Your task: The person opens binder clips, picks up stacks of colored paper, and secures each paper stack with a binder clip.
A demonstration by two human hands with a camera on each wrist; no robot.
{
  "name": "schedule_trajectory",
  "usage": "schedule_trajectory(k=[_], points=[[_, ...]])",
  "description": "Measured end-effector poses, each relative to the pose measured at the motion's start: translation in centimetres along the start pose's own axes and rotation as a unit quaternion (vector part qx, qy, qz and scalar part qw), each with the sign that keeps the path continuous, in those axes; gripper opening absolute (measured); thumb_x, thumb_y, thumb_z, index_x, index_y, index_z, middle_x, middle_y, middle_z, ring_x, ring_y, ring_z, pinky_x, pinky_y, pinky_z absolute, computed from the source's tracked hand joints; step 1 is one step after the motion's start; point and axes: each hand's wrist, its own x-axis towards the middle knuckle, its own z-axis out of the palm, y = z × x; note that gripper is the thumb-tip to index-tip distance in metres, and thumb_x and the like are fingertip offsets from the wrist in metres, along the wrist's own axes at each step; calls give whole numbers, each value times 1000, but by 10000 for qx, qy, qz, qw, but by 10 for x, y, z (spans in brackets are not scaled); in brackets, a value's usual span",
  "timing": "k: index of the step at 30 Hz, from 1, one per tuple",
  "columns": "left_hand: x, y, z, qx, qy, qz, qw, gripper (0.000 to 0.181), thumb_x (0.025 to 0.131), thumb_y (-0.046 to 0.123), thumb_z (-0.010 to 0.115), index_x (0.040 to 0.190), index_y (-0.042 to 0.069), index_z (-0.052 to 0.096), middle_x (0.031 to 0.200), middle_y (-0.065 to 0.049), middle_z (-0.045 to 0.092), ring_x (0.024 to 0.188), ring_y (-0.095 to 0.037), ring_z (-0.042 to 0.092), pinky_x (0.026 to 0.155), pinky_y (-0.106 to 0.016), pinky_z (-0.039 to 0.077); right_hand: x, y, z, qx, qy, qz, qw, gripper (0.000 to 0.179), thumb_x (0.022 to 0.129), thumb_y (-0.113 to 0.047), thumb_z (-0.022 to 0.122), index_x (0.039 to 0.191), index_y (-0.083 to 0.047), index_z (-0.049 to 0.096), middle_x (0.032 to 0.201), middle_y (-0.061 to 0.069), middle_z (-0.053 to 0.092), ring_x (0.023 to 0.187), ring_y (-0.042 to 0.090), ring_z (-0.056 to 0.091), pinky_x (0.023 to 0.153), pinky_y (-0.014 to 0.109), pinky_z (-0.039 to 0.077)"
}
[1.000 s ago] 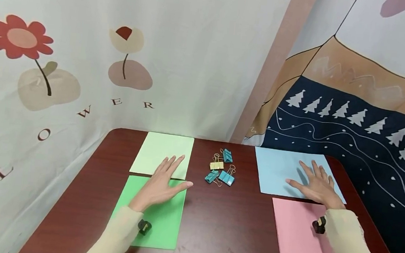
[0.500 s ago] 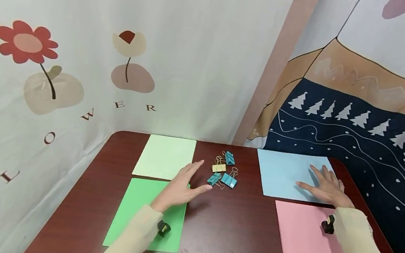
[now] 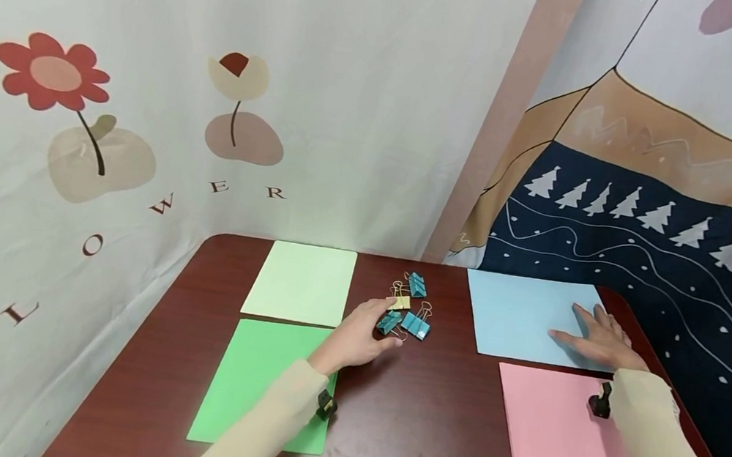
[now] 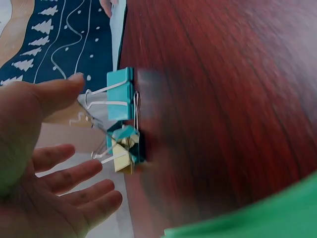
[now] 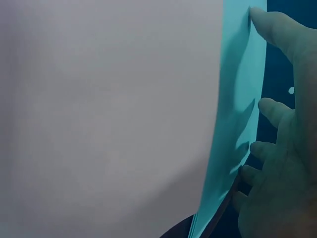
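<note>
My left hand (image 3: 355, 336) is beside a small cluster of binder clips, thumb and fingers spread apart. Nearest it in the head view are a dark teal binder clip (image 3: 388, 323) and a yellow binder clip (image 3: 402, 303). A blue-teal clip (image 3: 416, 327) lies to their right, and another teal clip (image 3: 417, 286) behind. In the left wrist view, a gap separates the thumb from the fingers (image 4: 79, 176), and the teal clip (image 4: 118, 94) stands beyond them. My right hand (image 3: 600, 341) is over the right part of the blue sheet (image 3: 517, 313), fingers extended; the right wrist view shows its fingertips close to the sheet.
Pale green paper (image 3: 301, 281) lies at the back left, with a green sheet (image 3: 259, 373) in front. A pink sheet (image 3: 551, 438) lies in front of the blue one. The dark red table (image 3: 413, 424) meets printed curtains (image 3: 351, 109) at the back.
My left hand has moved right, from above the green sheets to the binder clips. The right hand has shifted slightly right over the blue sheet. The head view has turned a little.
</note>
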Motion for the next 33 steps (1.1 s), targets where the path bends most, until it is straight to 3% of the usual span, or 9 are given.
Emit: schedule_trajectory(k=[10,17,23,29,33], points=[[13,11,12,683,-127,152,9975,53,94,19,74,145,14,58,142,-8,60,132,-32,56,111,-44,49,4,1,-2,83,-234,44,9997,108,94,-65,58,160,5,9,157,47,-12,141,73,-11,105,89,4],[18,14,17,1130,164,645,9914,21,94,5,69,113,11,77,112,-4,74,105,-24,70,93,-35,58,4,0,-2,159,-258,59,9995,109,93,-63,61,159,8,10,157,49,-11,140,74,-11,104,89,3],[19,12,17,813,341,554,9946,30,94,-6,59,99,13,82,102,-1,78,95,-18,74,80,-30,60,4,3,2,197,-235,98,9995,109,93,-62,61,159,7,9,157,48,-13,141,73,-14,105,89,2],[17,9,15,588,836,480,9936,32,95,-7,56,110,10,79,102,-4,80,91,-22,76,78,-34,62,4,4,2,206,-210,72,9995,109,93,-63,61,160,6,9,157,47,-14,141,72,-16,105,89,1],[17,7,12,290,962,224,9947,27,97,-6,57,112,6,77,101,-8,80,89,-23,76,77,-34,62,4,4,2,227,-198,30,9995,110,93,-64,60,160,6,9,158,47,-14,142,71,-16,105,89,-1]])
